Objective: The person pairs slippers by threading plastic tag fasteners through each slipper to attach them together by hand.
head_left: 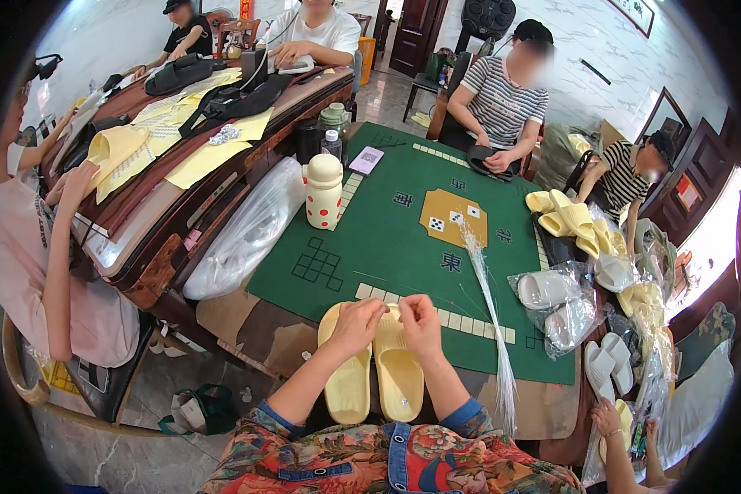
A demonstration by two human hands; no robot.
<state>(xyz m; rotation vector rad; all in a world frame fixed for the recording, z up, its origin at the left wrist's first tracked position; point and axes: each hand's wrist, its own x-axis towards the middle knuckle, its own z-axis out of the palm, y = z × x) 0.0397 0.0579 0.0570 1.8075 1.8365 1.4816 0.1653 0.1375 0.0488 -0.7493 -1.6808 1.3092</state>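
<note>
A pair of pale yellow foam slippers lies side by side, soles up or nearly so, on the near edge of the square table covered with a green felt game mat. The toes point away from the person and the heels overhang the brown table border toward the person's lap.

The left hand rests on the far end of the left slipper, with the fingers curled inward and closed on the slipper's toe edge. The right hand sits just beside it at the far end of the right slipper, with thumb and fingertips pinched together. What lies in the pinch is too small to identify; it may be a thin tie or tag. The two hands nearly touch at the point where the two slippers meet.

To the right of the slippers, a bundle of thin clear plastic strips lies lengthwise across the mat. A cream bottle with red dots stands upright near the left edge of the mat. Further yellow and white slippers, some in clear plastic bags, are heaped along the right side of the table. Other people sit around the table and at the adjoining wooden desk.
</note>
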